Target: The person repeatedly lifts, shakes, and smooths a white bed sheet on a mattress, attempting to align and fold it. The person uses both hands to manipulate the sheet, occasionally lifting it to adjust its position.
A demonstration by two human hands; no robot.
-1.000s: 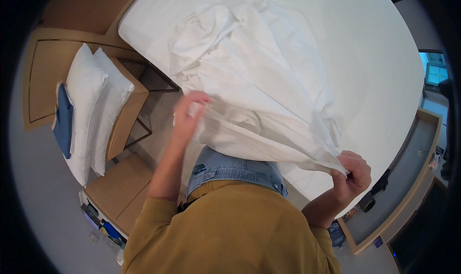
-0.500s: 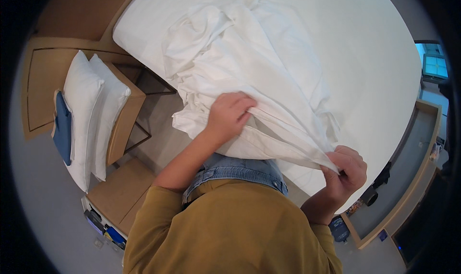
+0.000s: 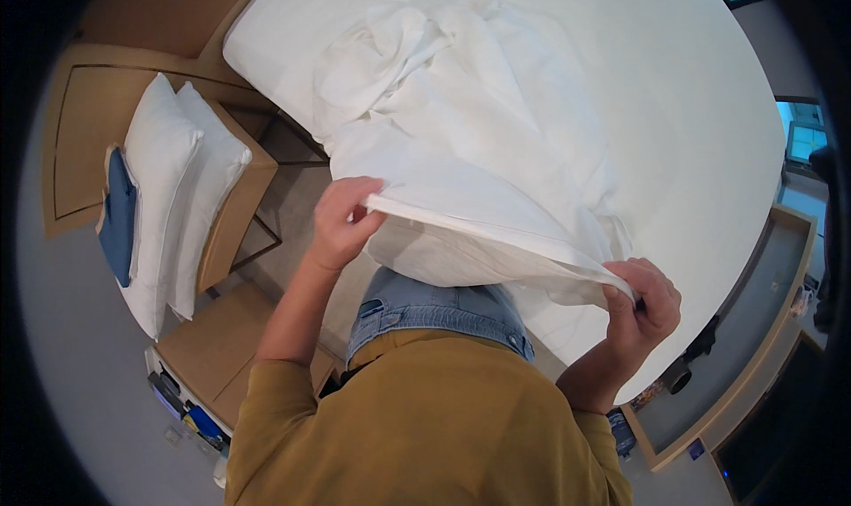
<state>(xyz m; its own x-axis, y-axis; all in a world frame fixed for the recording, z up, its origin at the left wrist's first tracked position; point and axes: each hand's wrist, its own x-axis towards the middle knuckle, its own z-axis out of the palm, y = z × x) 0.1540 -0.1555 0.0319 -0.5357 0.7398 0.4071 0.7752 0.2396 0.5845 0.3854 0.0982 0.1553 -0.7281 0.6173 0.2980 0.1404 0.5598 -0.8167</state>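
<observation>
A large white duvet cover (image 3: 523,125) lies rumpled over the near part of the bed (image 3: 691,107), its near edge lifted toward my waist. My left hand (image 3: 346,222) pinches that edge at its left, thumb below and fingers on top. At the right end of the same edge, my right hand (image 3: 644,302) is closed round the gathered fabric. Between both hands the hem runs taut, and a gap shows between an upper and a lower layer. The far left of the cover is bunched in folds.
Two white pillows (image 3: 164,196) stand upright on a brown bedside cabinet (image 3: 232,213) at the left, with a blue cloth item (image 3: 118,222) against them. Closer in is a brown box-like top (image 3: 208,346). A wood-framed shelf (image 3: 709,435) runs along the right.
My left hand has moved left and slightly down along the edge, drawing the hem straight and widening the gap between layers. My right hand keeps its hold almost in place.
</observation>
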